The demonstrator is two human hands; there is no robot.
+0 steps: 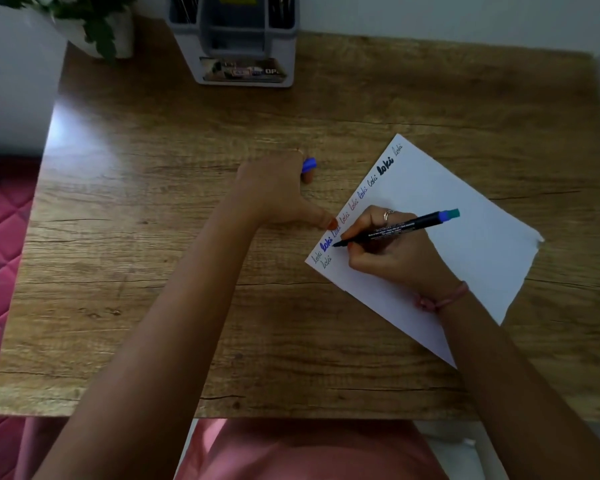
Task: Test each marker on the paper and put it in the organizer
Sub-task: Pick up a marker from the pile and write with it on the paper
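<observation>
Item: marker (395, 229), black barrel, blue-and-teal rear end, held in the right hand (392, 252). Fingers (361, 225) curl round the barrel near the writing end in a pen grip; a ring shows on one finger, a pink band at the wrist.

Location: over the near-left corner of the paper (447, 244), which lies skewed on the desk (153, 237). The tip sits at the start of a second row of test words, just under the first row, which runs along the paper's left edge.

Orientation: long axis runs from lower left to upper right in the head view, slightly raised at the rear. Tip points left and toward the person; the teal end points away to the right.

Left hand (274, 192): rests on the desk beside the paper, thumb tip touching the paper's edge; its fingers curl round a blue cap (309, 164), mostly hidden.

Organizer (236, 39): grey, at the far edge of the desk, well apart from the paper. A plant (94, 26) stands to its left.

Handling note, as judgement: keep the thumb pinning the edge so the sheet cannot slide; write a short word beside the last one with light pressure; recap with the held cap before carrying the marker to the organizer.
</observation>
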